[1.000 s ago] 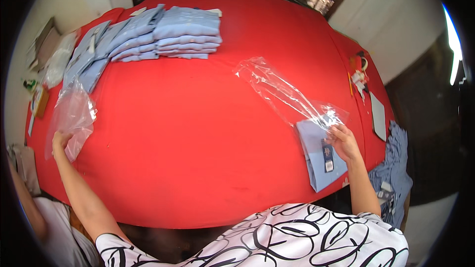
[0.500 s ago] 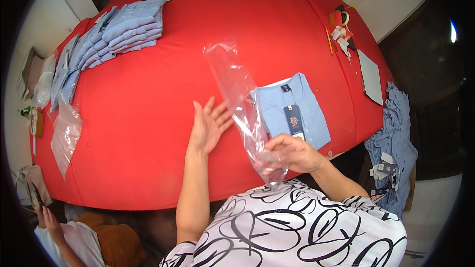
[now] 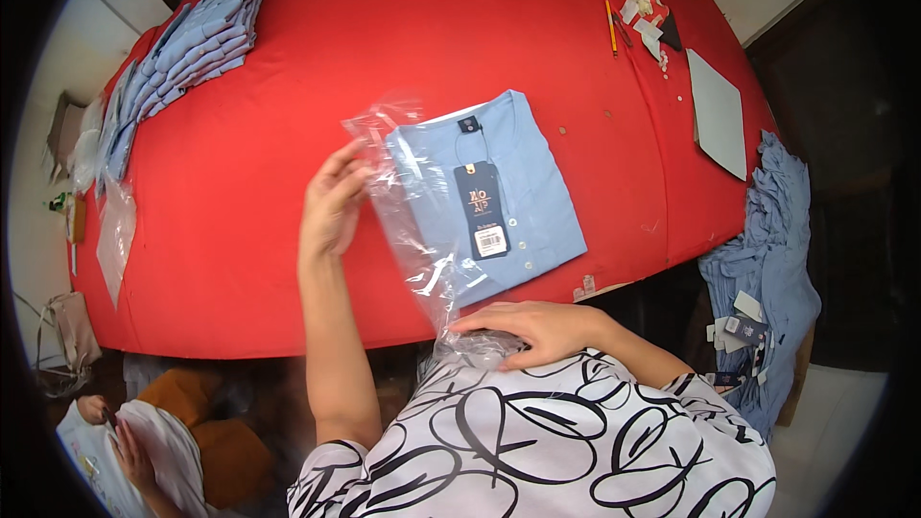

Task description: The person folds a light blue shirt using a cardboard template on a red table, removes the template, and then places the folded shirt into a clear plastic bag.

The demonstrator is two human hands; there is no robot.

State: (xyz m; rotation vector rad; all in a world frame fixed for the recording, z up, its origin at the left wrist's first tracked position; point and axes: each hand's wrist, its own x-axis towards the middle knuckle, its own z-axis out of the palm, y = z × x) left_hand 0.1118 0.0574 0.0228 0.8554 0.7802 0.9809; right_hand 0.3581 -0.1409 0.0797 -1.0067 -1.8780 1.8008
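A clear plastic bag (image 3: pixel 408 206) stretches from my left hand down to the table's near edge, overlapping the left side of a folded light-blue shirt (image 3: pixel 547 197). Bent fingers of my left hand (image 3: pixel 334 201) pinch the bag's left edge near its far end. Close to my body, my right hand (image 3: pixel 542 331) curls over the bunched near end of the same bag. The shirt lies flat, collar away from me, with a dark hang tag (image 3: pixel 478 201) on its front and small buttons beside the tag.
Stacked folded blue shirts (image 3: pixel 201 43) sit at the far left, near another plastic bag (image 3: pixel 116 235). Tape and scraps (image 3: pixel 650 14), a pencil (image 3: pixel 611 29) and a white board (image 3: pixel 717 115) lie on the right. Blue garments (image 3: pixel 758 269) hang beyond the right edge. A person (image 3: pixel 153 441) is at lower left.
My left hand, spread open before, has closed on the bag's edge. My right hand has drawn its end of the bag down toward my body. The view has shifted.
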